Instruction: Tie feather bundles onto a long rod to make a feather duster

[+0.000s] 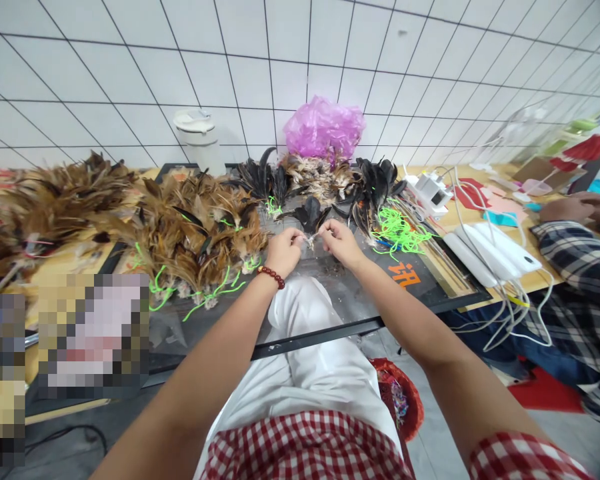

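My left hand point(285, 251), with a beaded bracelet at the wrist, pinches one side of the pale base of a black feather bunch point(310, 215). From the other side my right hand point(339, 241) pinches at the same base, its fingers closed. The bunch's dark tips point away from me toward the wall. Just what sits between the fingertips is too small to make out. A big heap of brown feather bunches point(195, 227) with green ties lies left of my hands. Bright green cords point(400, 230) are piled to the right.
Beyond my hands lie loose speckled feathers point(320, 177) and a pink plastic bag point(324, 127). A lidded white tumbler point(197, 137) stands by the wall. White chargers and cables point(495, 250) cover the right side, near another person's plaid sleeve point(570, 247). A red bin point(403, 400) is below.
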Motion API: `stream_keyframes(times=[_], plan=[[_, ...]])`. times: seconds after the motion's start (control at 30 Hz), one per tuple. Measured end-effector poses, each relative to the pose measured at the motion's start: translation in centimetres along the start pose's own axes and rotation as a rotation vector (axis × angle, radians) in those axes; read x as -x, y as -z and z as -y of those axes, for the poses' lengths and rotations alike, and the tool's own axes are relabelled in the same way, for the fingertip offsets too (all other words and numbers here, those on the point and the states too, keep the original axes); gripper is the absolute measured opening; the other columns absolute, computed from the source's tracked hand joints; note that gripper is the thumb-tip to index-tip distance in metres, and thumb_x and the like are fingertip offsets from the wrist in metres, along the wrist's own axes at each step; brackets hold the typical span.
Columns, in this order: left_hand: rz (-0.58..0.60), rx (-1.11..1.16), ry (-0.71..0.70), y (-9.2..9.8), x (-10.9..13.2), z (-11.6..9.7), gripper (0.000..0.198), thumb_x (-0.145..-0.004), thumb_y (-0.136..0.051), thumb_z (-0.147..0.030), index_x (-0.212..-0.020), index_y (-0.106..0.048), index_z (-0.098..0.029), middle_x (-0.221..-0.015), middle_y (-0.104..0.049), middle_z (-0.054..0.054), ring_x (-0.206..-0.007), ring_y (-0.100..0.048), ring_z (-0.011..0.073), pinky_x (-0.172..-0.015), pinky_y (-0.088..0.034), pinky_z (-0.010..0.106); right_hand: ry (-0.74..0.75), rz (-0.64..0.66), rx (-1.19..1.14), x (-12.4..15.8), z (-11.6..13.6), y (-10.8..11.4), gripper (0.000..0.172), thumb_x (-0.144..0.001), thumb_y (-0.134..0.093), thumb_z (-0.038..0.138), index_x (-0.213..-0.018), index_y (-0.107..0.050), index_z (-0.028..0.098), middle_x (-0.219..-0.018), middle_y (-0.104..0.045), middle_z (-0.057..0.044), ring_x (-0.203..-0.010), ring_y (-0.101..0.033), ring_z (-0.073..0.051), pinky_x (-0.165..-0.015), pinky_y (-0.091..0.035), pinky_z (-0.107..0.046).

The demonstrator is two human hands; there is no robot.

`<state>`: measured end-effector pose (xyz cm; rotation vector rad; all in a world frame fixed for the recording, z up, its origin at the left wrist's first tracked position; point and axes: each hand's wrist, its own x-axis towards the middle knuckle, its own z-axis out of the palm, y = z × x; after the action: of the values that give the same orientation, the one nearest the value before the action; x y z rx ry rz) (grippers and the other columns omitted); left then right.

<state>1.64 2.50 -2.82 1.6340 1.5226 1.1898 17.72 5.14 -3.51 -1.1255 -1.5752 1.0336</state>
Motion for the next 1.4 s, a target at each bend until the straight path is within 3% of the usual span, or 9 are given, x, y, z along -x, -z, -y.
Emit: stream_keyframes(times=[0.17,0.33,0.5,0.7,0.93,1.03,1.13,1.3,1.4], plan=[[-0.006,0.386,0.247,-0.2,-0.5,-0.1,0.005,-0.073,-0.051,-0.02,-0.072,-0.054,-0.017,-0.069,-0.06,0.001,-0.044,-0.052,0.0083,-0.038,-0.033,0.019,0.152,0.147,-0.284,0.9,1.6,-0.5,0.029,-0.079,-0.061,0.044,-0.075,-0.048,0.018,-0.105,-0.059,-0.005,-0.049,-0.045,-0.003,-0.042,-0.036,-0.02],[-0.014,0.513,0.313,0.1,-0.4,-0.6,0.007,-0.072,-0.052,-0.02,-0.067,-0.05,-0.017,-0.056,-0.048,-0.003,-0.037,-0.041,0.0059,-0.034,-0.021,0.017,-0.003,0.256,-0.409,1.1,1.8,-1.0,0.036,-0.076,-0.064,0.051,-0.08,-0.048,0.019,-0.078,-0.06,0.0,-0.052,-0.051,-0.008,-0.046,-0.041,-0.021],[0.16,0.904,0.311,0.3,0.5,-2.1,0.009,-0.069,-0.056,-0.018,-0.067,-0.048,-0.017,-0.059,-0.043,-0.003,-0.044,-0.036,0.0047,-0.038,-0.019,0.015,0.009,0.16,-0.459,0.5,1.3,-1.3,0.04,-0.073,-0.066,0.053,-0.075,-0.044,0.02,-0.069,-0.054,0.003,-0.052,-0.046,-0.008,-0.048,-0.039,-0.021],[0.377,0.972,0.215,0.4,1.3,-3.0,0.019,-0.063,-0.069,-0.025,-0.077,-0.057,-0.016,-0.077,-0.055,0.003,-0.051,-0.037,0.0055,-0.038,-0.019,0.017,0.002,-0.016,-0.498,0.1,1.4,-1.5,0.043,-0.074,-0.062,0.054,-0.074,-0.033,0.023,-0.065,-0.043,0.006,-0.048,-0.034,-0.007,-0.044,-0.035,-0.021],[0.398,1.043,0.225,0.4,1.5,-3.1,0.022,-0.064,-0.071,-0.027,-0.067,-0.051,-0.016,-0.078,-0.055,0.002,-0.044,-0.024,0.002,-0.038,-0.013,0.017,-0.024,-0.034,-0.545,0.1,1.9,-1.5,0.039,-0.076,-0.06,0.047,-0.074,-0.03,0.023,-0.065,-0.041,0.006,-0.048,-0.032,-0.006,-0.044,-0.031,-0.019],[0.427,1.051,0.24,0.4,1.6,-3.5,0.024,-0.065,-0.072,-0.025,-0.065,-0.049,-0.015,-0.075,-0.053,0.001,-0.044,-0.025,0.0016,-0.038,-0.016,0.016,-0.001,-0.114,-0.498,-0.1,2.4,-1.1,0.037,-0.078,-0.058,0.045,-0.074,-0.029,0.023,-0.063,-0.04,0.007,-0.047,-0.027,-0.006,-0.044,-0.026,-0.019],[0.407,1.067,0.243,0.3,1.6,-3.7,0.021,-0.067,-0.071,-0.022,-0.067,-0.051,-0.015,-0.077,-0.055,0.001,-0.047,-0.033,0.0023,-0.039,-0.024,0.016,0.092,-0.106,-0.404,0.1,2.7,-0.6,0.034,-0.082,-0.054,0.046,-0.074,-0.031,0.023,-0.064,-0.042,0.006,-0.048,-0.031,-0.006,-0.047,-0.03,-0.02],[0.075,0.99,0.43,-0.3,1.1,-2.9,0.015,-0.079,-0.062,-0.025,-0.073,-0.054,-0.015,-0.072,-0.06,0.003,-0.053,-0.052,0.0074,-0.048,-0.044,0.02,0.301,0.004,-0.026,1.0,2.4,0.0,0.025,-0.089,-0.047,0.043,-0.077,-0.041,0.022,-0.071,-0.051,0.001,-0.06,-0.048,-0.011,-0.065,-0.041,-0.027],[0.172,0.913,0.54,-0.4,0.8,-2.4,0.024,-0.082,-0.062,-0.034,-0.073,-0.057,-0.013,-0.066,-0.061,0.005,-0.054,-0.059,0.0115,-0.055,-0.052,0.027,0.374,0.033,0.097,1.3,2.3,0.2,0.019,-0.091,-0.043,0.037,-0.079,-0.042,0.022,-0.076,-0.053,-0.001,-0.062,-0.049,-0.012,-0.066,-0.041,-0.028]])
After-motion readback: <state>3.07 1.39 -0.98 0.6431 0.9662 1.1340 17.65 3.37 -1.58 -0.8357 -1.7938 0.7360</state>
